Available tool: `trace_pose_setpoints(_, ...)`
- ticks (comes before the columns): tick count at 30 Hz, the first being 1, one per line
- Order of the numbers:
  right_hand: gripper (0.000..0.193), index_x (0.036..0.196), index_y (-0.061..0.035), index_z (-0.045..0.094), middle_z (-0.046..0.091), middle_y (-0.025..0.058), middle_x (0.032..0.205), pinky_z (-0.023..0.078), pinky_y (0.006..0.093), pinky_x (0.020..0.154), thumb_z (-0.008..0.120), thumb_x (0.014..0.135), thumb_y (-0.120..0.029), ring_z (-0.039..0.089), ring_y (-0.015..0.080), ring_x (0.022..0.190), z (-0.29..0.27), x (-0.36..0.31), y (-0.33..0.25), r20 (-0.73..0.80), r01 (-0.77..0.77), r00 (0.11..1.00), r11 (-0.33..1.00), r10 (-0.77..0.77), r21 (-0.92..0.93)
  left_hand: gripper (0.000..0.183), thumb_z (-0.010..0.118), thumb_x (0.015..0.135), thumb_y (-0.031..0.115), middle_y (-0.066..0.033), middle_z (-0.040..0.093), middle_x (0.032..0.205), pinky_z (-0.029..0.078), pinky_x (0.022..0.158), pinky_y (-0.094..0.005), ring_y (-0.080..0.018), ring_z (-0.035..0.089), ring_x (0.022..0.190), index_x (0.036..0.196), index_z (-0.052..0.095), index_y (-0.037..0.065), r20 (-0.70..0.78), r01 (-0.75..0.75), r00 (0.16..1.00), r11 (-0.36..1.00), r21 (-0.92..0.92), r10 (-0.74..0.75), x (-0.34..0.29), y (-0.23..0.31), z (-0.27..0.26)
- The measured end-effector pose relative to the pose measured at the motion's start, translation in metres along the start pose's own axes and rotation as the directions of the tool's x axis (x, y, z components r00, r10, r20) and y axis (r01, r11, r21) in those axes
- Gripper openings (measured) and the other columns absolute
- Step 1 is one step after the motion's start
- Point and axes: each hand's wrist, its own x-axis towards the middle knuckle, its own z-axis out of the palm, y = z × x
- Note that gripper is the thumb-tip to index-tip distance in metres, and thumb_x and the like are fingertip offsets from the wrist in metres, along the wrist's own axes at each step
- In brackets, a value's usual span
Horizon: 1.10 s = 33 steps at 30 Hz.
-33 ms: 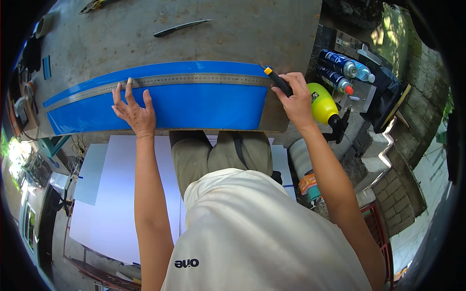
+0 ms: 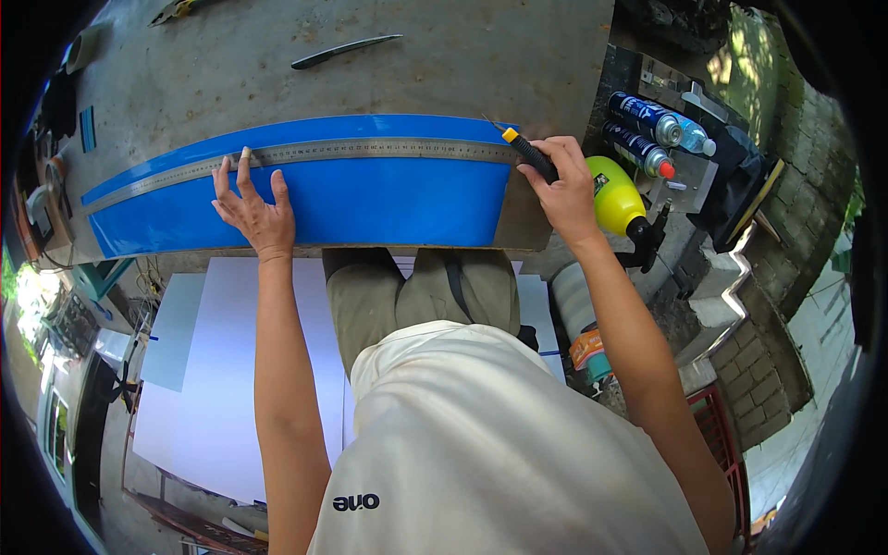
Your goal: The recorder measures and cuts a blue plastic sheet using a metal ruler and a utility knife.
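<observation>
A long steel ruler [image 2: 388, 148] lies lengthwise across a glossy blue sheet [image 2: 398, 199] on the worktable. My left hand [image 2: 254, 211] is open, its fingers spread, with the fingertips resting on the ruler left of its middle. A pale wrap covers one fingertip. Closed around a utility knife [image 2: 532, 154] with a black handle and yellow collar, my right hand [image 2: 566, 185] is at the sheet's right end. The thin blade points up and left, over the blue strip beyond the ruler; whether its tip touches the sheet I cannot tell.
A slim dark-handled knife [image 2: 347, 52] lies farther back on the grey tabletop [image 2: 462, 79]. Beyond the right edge are a yellow-green spray bottle [image 2: 614, 194], spray cans [image 2: 638, 148] and a clear bottle [image 2: 694, 139]. White sheets [image 2: 231, 370] lie below the table's near edge.
</observation>
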Motion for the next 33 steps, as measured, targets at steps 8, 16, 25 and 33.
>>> trace_pose_setpoints(8, 0.029, 0.108, -0.0062, 0.073, 0.067, 0.01, 0.103, 0.054, 0.0395, 0.081, 0.084, 0.081, -0.002, 0.068, 0.0316, 0.094, 0.005, -0.004, 0.003, -0.036, -0.004, 0.999, 1.0, 0.004, -0.014, 0.059, 0.058, 0.103, 0.052, -0.0024, 0.041, 0.163, 0.013, 0.122, -0.0733, -0.0327, 0.028, 0.159, 0.156, 0.05, 0.027, -0.037, -0.007, 0.999, 1.0, 0.027, 0.008, -0.004, -0.005, 0.017)
trace_pose_setpoints(16, 0.027, 0.105, -0.0066, 0.074, 0.069, 0.0088, 0.099, 0.051, 0.0404, 0.084, 0.084, 0.081, -0.002, 0.067, 0.0311, 0.095, 0.006, -0.005, 0.003, -0.027, -0.003, 1.0, 1.0, 0.002, -0.019, 0.057, 0.06, 0.101, 0.051, 0.0025, 0.043, 0.163, 0.011, 0.121, -0.0773, -0.0318, 0.027, 0.159, 0.153, 0.051, 0.032, -0.026, 0.009, 1.0, 0.999, 0.037, -0.008, -0.005, -0.004, 0.015)
trace_pose_setpoints(25, 0.027, 0.102, -0.0058, 0.074, 0.071, 0.0087, 0.099, 0.051, 0.0409, 0.085, 0.086, 0.078, -0.003, 0.066, 0.0317, 0.096, 0.004, -0.005, 0.004, -0.002, 0.041, 0.999, 0.998, -0.041, -0.049, 0.059, 0.063, 0.099, 0.055, 0.0009, 0.045, 0.159, 0.014, 0.122, -0.072, -0.0314, 0.032, 0.156, 0.15, 0.054, 0.028, -0.056, 0.008, 0.998, 0.999, 0.032, -0.006, -0.004, -0.009, 0.016)
trace_pose_setpoints(33, 0.027, 0.101, -0.0059, 0.074, 0.07, 0.0078, 0.097, 0.05, 0.0409, 0.082, 0.087, 0.078, -0.004, 0.065, 0.0313, 0.093, 0.003, -0.005, 0.004, 0.009, 0.054, 0.999, 0.997, -0.054, -0.052, 0.059, 0.068, 0.097, 0.057, 0.0002, 0.05, 0.153, 0.023, 0.122, -0.0562, -0.0291, 0.04, 0.148, 0.145, 0.058, 0.024, -0.109, -0.027, 0.994, 1.0, 0.011, 0.028, -0.003, -0.008, 0.014)
